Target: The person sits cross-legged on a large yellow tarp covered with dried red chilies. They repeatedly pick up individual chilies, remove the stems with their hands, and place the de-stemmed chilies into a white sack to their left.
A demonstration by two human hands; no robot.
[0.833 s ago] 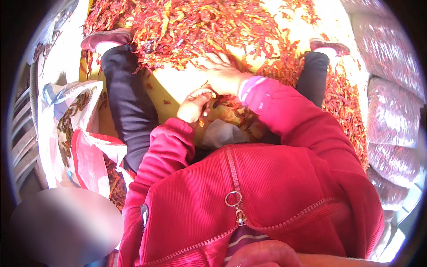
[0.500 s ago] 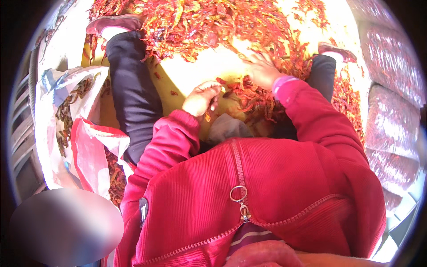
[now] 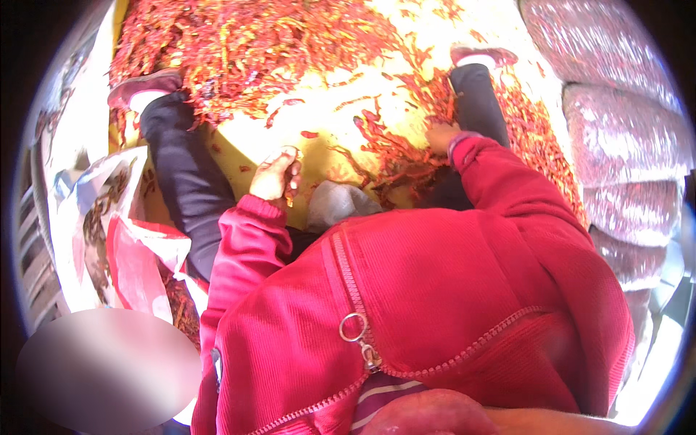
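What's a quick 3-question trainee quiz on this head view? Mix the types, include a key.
1. Multiple choice: where are the plastic-wrapped bundles stacked?
A) On the person's left
B) On the person's right
C) Between the legs

2. True or false: the fingers of the left hand are curled.

3. Fill in: the right hand is beside the person's ___ leg.

Key:
1. B.
2. True; a small orange piece shows at them.
3. Right; that leg is in dark trousers.
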